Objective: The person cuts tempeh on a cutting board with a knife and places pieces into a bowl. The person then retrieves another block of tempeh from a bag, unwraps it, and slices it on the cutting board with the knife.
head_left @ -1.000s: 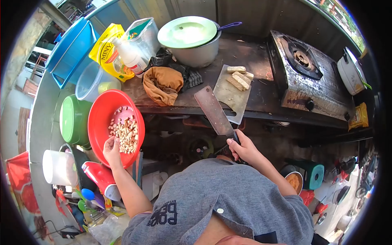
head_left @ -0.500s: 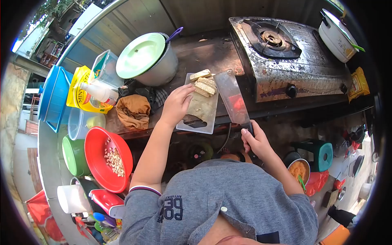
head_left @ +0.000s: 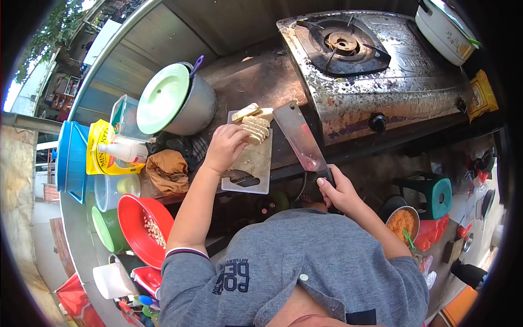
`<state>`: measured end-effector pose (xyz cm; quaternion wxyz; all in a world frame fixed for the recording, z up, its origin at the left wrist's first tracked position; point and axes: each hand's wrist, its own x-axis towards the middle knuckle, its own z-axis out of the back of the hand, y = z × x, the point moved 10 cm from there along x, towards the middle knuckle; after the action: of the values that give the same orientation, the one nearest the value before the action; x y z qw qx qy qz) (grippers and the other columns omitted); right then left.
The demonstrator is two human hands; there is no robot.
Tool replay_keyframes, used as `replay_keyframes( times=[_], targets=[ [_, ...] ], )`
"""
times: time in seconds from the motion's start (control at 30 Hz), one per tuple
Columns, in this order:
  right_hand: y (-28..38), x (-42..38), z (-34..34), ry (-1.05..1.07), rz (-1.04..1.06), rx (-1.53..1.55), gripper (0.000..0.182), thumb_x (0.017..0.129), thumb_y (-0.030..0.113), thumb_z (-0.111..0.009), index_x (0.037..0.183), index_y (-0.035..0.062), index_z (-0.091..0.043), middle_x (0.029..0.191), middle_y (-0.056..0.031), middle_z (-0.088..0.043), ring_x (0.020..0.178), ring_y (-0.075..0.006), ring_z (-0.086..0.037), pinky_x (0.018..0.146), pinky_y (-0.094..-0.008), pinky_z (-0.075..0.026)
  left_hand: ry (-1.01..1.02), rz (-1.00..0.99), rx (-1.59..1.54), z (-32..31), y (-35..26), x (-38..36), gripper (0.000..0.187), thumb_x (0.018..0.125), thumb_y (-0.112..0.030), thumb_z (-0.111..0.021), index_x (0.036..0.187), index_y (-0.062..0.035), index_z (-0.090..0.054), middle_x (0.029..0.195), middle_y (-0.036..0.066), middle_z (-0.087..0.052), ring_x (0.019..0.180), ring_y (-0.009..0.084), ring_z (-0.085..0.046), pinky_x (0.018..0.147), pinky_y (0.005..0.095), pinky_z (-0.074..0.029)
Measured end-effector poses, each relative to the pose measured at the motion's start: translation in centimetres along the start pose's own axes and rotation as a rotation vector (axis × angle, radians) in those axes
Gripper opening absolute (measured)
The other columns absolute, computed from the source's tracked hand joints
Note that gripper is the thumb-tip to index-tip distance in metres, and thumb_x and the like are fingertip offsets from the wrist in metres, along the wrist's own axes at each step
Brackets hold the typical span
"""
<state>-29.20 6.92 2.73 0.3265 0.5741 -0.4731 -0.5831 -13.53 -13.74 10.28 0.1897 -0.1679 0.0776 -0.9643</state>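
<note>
In my right hand (head_left: pixel 338 188) is the black handle of a cleaver (head_left: pixel 298 133). Its broad blade points away from me, just right of the cutting board (head_left: pixel 256 168), with reddish patches showing on the metal. My left hand (head_left: pixel 224 146) is over the board's left side, fingers slightly bent and thumb apart, fingertips right at the edge of a small pile of tempeh slices (head_left: pixel 256 126). The slices lie overlapping at the board's far end. The board's near end has a dark handle cutout.
A scorched gas stove (head_left: pixel 348 103) stands right of the board. Behind and left are a pot (head_left: pixel 199 109) under a green plate (head_left: pixel 163 98), a brown cloth (head_left: pixel 166 171) and a yellow pouch (head_left: pixel 98 158). A red basin (head_left: pixel 136 234) holds pale pieces; an orange-filled bowl (head_left: pixel 403 223) sits lower right.
The view has shifted, so the board and pot appear farther left and lower. My left hand stays by the tempeh, its fingers drawn in a little more. The cleaver remains in my right hand.
</note>
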Motion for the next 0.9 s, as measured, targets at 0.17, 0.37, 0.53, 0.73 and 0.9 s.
replay_keyframes(
  times=[0.17,0.37,0.53,0.73,0.9],
  targets=[
    [0.1,1.2,-0.2,0.015,0.018,-0.024,0.034,0.095,0.025,-0.055,0.119,0.0036,-0.046,0.065,-0.0010,-0.052,0.049,-0.0080,-0.050,0.045,-0.0255,-0.043,-0.002,0.094,-0.026,-0.8,1.2,-0.7,0.039,0.070,-0.016,-0.074,0.107,-0.0107,-0.062,0.110,0.007,-0.061,0.104,0.0285,-0.057,0.093,0.0402,-0.043],
    [0.4,1.3,-0.7,0.030,0.014,-0.060,0.032,0.095,0.025,-0.055,0.118,0.0041,-0.047,0.065,-0.0004,-0.051,0.049,-0.0082,-0.050,0.044,-0.0262,-0.042,0.112,0.020,0.014,-2.7,1.1,-0.1,0.055,0.072,-0.018,-0.074,0.124,-0.0114,-0.057,0.126,0.010,-0.056,0.120,0.0311,-0.050,0.100,0.0424,-0.041],
    [0.1,1.1,-0.4,0.013,0.021,-0.059,0.033,0.095,0.025,-0.054,0.119,0.0039,-0.047,0.065,-0.0007,-0.052,0.048,-0.0085,-0.050,0.045,-0.0264,-0.043,0.115,0.031,0.077,-2.3,0.7,-0.3,0.043,0.071,-0.015,-0.074,0.111,-0.0108,-0.058,0.122,0.009,-0.057,0.122,0.0300,-0.049,0.103,0.0443,-0.037],
    [0.2,1.0,-0.2,0.005,0.038,-0.097,0.034,0.094,0.026,-0.055,0.118,0.0031,-0.047,0.065,-0.0018,-0.053,0.049,-0.0098,-0.052,0.046,-0.0271,-0.044,0.114,0.103,0.024,-2.3,1.1,-0.6,0.037,0.071,-0.012,-0.072,0.105,-0.0126,-0.059,0.104,0.006,-0.059,0.109,0.0258,-0.054,0.103,0.0458,-0.035],
    [0.9,0.8,-0.4,0.018,0.045,-0.175,0.037,0.094,0.029,-0.055,0.119,0.0028,-0.046,0.066,-0.0048,-0.055,0.049,-0.0118,-0.053,0.047,-0.0292,-0.044,0.099,0.277,-0.068,0.0,1.7,-2.3,0.033,0.073,-0.013,-0.072,0.104,-0.0065,-0.060,0.098,0.010,-0.059,0.096,0.0281,-0.058,0.090,0.0405,-0.044]
  ],
)
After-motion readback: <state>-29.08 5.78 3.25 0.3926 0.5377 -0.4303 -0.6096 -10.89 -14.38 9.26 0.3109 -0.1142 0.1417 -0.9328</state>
